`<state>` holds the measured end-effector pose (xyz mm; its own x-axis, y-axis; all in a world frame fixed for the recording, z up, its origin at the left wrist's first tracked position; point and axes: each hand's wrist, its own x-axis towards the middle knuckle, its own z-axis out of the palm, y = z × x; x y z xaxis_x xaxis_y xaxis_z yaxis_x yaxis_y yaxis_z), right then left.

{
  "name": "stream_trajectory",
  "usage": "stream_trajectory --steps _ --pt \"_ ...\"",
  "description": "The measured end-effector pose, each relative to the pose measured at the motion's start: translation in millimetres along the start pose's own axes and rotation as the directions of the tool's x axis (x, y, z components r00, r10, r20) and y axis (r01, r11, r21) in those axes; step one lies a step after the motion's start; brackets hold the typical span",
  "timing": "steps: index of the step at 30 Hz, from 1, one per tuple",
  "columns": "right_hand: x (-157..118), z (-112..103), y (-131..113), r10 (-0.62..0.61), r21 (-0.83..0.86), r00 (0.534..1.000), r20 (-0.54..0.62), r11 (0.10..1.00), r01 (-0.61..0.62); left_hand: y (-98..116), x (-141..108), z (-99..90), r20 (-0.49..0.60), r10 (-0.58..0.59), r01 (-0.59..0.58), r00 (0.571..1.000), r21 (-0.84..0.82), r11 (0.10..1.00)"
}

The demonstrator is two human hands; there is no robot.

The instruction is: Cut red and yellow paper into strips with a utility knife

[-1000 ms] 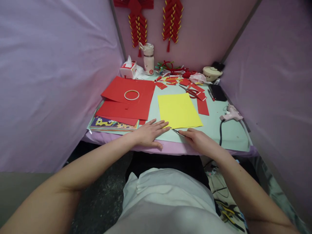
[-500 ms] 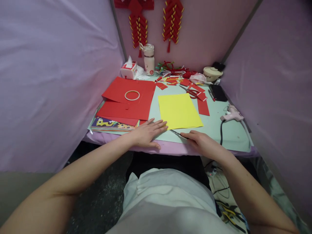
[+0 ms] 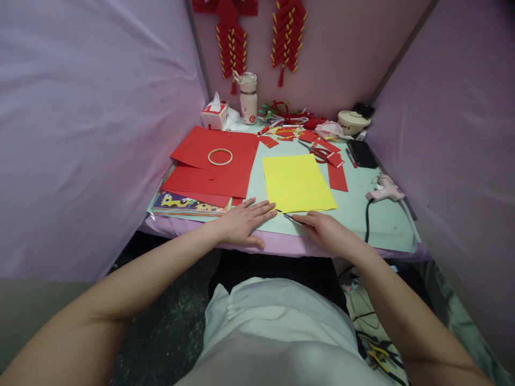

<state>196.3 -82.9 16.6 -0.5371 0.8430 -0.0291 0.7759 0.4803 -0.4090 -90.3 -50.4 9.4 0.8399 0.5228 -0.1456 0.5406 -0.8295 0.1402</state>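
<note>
My left hand (image 3: pixel 245 222) lies flat, fingers spread, with its fingertips on the lower left corner of a yellow sheet (image 3: pixel 298 183). Its palm rests on the pale green tabletop near the front edge. My right hand (image 3: pixel 322 228) is closed round a thin dark tool (image 3: pixel 290 217) with a pointed metallic end, perhaps a cutter or scissors; the tip meets the sheet's lower edge beside my left fingertips. Red sheets (image 3: pixel 237 182) lie to the left of the yellow one, with a white ring (image 3: pixel 220 157) on top.
Red-handled scissors (image 3: pixel 321 154) lie among red scraps behind the yellow sheet. A glue gun (image 3: pixel 385 188) and a black phone (image 3: pixel 362 154) are at the right. A white bottle (image 3: pixel 248 99), a tissue box (image 3: pixel 215 115) and a lidded bowl (image 3: pixel 353 123) stand at the back.
My right hand has moved slightly left and up, bringing the tool's tip to the yellow sheet's lower edge. My left hand has stayed flat in place. The view has shifted a little.
</note>
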Motion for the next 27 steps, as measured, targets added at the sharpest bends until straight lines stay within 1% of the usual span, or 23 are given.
stream_trajectory --steps 4,9,12,17,21,27 --pt "-1.5 -1.4 -6.6 0.022 -0.044 0.999 0.024 0.999 -0.021 -0.6 0.3 1.5 -0.001 -0.008 0.008 1.0 0.0 1.0" --pt "-13.3 -6.8 -8.5 0.048 -0.029 0.996 0.073 0.999 -0.046 -1.3 0.5 2.9 -0.017 -0.007 0.006 1.0 -0.013 1.0" --pt "-14.5 -6.5 -5.6 0.031 0.005 0.998 0.06 1.0 -0.031 -0.7 0.7 2.3 -0.01 -0.012 0.012 1.0 -0.013 1.0" --pt "-7.2 1.2 -2.7 0.011 0.035 1.0 0.017 0.999 -0.012 0.2 0.2 1.9 -0.003 -0.018 0.018 1.0 -0.007 1.0" --pt "-3.2 4.4 -5.2 0.005 0.015 1.0 0.01 1.0 -0.005 -0.8 0.0 4.2 -0.021 -0.012 0.012 1.0 -0.008 1.0" --pt "-3.8 1.1 -11.0 0.026 -0.016 0.999 0.031 1.0 -0.026 -2.4 0.6 5.8 -0.035 -0.001 0.001 0.999 -0.007 1.0"
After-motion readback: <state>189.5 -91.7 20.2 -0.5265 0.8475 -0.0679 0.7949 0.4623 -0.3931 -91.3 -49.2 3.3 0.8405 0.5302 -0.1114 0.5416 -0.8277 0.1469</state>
